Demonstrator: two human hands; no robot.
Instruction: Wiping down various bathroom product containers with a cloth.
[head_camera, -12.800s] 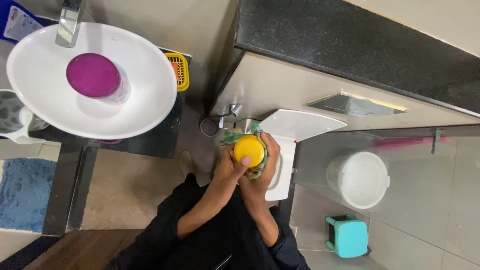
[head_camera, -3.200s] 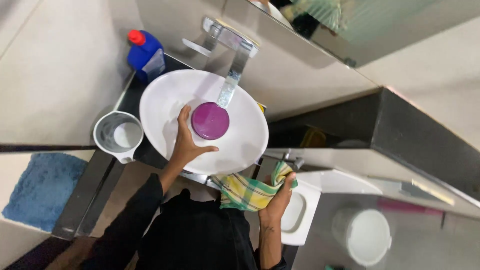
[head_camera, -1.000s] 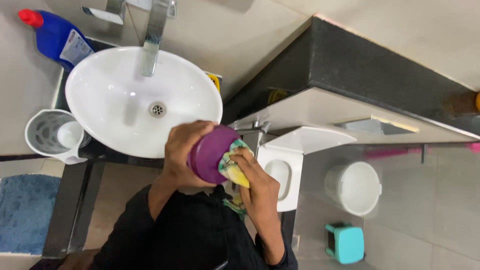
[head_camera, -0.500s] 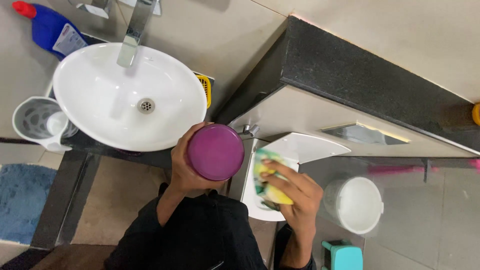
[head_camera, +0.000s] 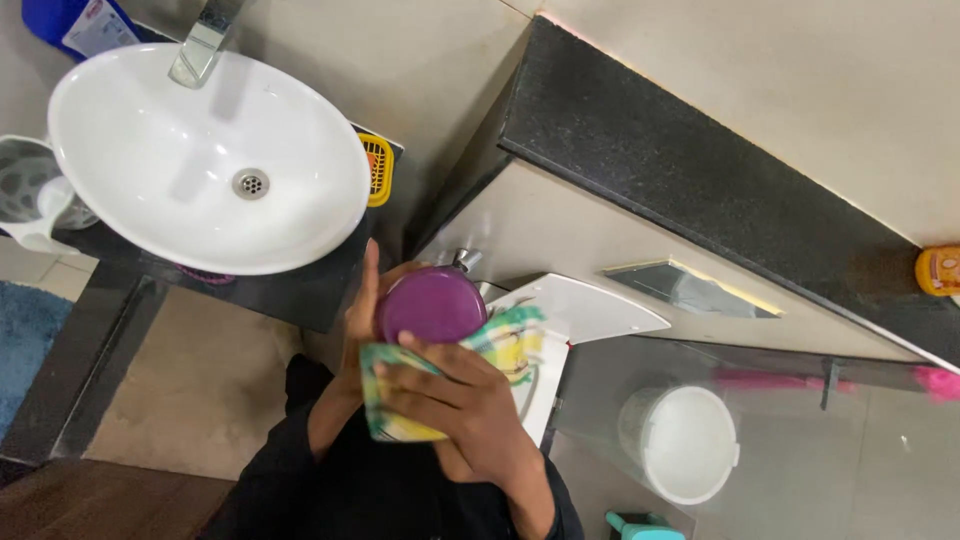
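Both hands (head_camera: 420, 375) now together, cloth (head_camera: 450, 385) against cup (head_camera: 432, 306)

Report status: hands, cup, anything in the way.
Left hand grips purple cup. Right hand presses yellow-green cloth against it. Nothing blocking; white basin sits empty alongside.

Purple round cup (head_camera: 432, 305), bottom facing the camera, was held up below the basin. Yellow-green checked cloth (head_camera: 440, 375) lay pressed against its lower side, crumpled.
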